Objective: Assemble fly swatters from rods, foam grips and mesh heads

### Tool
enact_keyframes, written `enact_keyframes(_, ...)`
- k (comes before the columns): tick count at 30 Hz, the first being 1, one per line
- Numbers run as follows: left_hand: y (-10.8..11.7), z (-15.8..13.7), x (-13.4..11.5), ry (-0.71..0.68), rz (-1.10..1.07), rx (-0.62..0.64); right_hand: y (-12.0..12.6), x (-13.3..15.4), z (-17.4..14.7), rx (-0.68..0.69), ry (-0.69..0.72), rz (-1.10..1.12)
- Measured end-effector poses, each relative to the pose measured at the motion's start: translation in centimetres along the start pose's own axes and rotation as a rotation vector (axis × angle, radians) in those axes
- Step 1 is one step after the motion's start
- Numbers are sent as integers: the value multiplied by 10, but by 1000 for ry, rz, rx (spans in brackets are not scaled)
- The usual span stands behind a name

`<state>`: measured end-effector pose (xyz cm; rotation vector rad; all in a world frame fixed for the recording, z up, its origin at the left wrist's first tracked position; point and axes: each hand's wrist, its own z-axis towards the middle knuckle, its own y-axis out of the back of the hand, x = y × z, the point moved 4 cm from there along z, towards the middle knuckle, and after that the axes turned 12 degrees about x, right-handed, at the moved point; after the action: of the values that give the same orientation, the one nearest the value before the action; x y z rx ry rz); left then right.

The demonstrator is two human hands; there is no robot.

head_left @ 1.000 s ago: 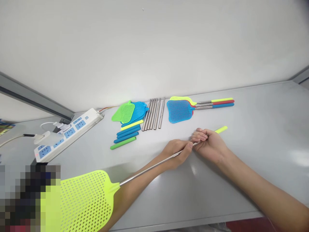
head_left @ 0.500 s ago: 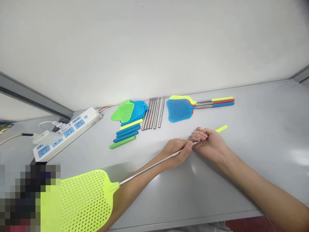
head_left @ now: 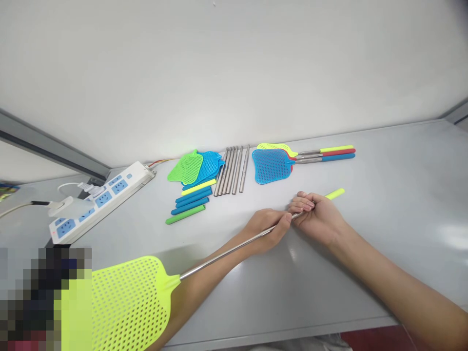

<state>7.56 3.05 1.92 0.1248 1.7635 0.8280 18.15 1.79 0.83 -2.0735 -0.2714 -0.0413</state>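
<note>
A yellow-green fly swatter (head_left: 131,297) with a long metal rod slants across the near side of the table, its perforated head at the lower left. My left hand (head_left: 268,230) is closed around the rod at its middle, thumb along the metal. Close beside it, my right hand (head_left: 316,217) wraps the rod near the yellow grip (head_left: 335,194), which sticks out behind the palm. Further back lie three swatters, a blue one (head_left: 272,166) on top of a red one, with a yellow one (head_left: 274,146) behind them.
Left of those swatters lie several metal rods (head_left: 234,170), a green swatter head (head_left: 185,167) over blue ones (head_left: 210,168), and loose grips: yellow (head_left: 199,187), blue (head_left: 193,195) and green (head_left: 185,214). A white power strip (head_left: 106,202) with plugged-in chargers stands at the left. A wall rises behind.
Nearly nothing differs; the view has shifted very slightly. Both hands keep their hold on the fly swatter in the same place.
</note>
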Motion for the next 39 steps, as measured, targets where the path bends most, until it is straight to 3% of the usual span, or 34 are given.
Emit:
enact_keyframes(9, 4, 0, -5, 13, 14, 60, 0, 0, -1, 1, -6, -4)
enact_keyframes(18, 0, -1, -1, -3, -22, -17, -1, 0, -2, -6, 1, -9)
enact_keyframes(28, -1, 0, 1, 7, -23, -16, -1, 0, -2, -1, 2, -26)
enact_keyframes(39, 4, -1, -5, 26, -23, 69, -1, 1, -2, -13, 5, -15)
